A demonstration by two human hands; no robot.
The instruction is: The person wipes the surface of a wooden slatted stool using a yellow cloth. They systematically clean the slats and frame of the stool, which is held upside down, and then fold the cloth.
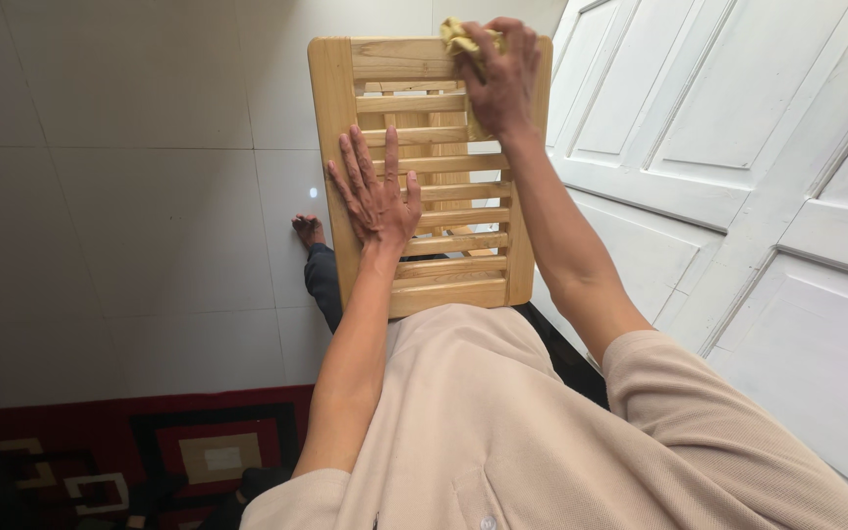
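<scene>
Beige knitted shirt (502,432) nearest to camera, red patterned rug (149,451) on white tiled floor (129,196) at lower left. Light wooden slatted rack (424,265) leans against person's lap. Left hand (377,196) lies flat on slats, fingers spread wide, grips nothing. Farther, right hand (498,79) closes around crumpled yellow cloth (458,37), pressing it at rack's top edge. White panelled door (738,147) at right.

Even, soft daylight fills the view, bright on the white floor tiles (149,196) and paneled door (738,128). A small glare spot shines on the tile just beside the wooden slatted rack (424,167). Shadows are faint. Focus is sharp, and straight lines bend at the edges.
</scene>
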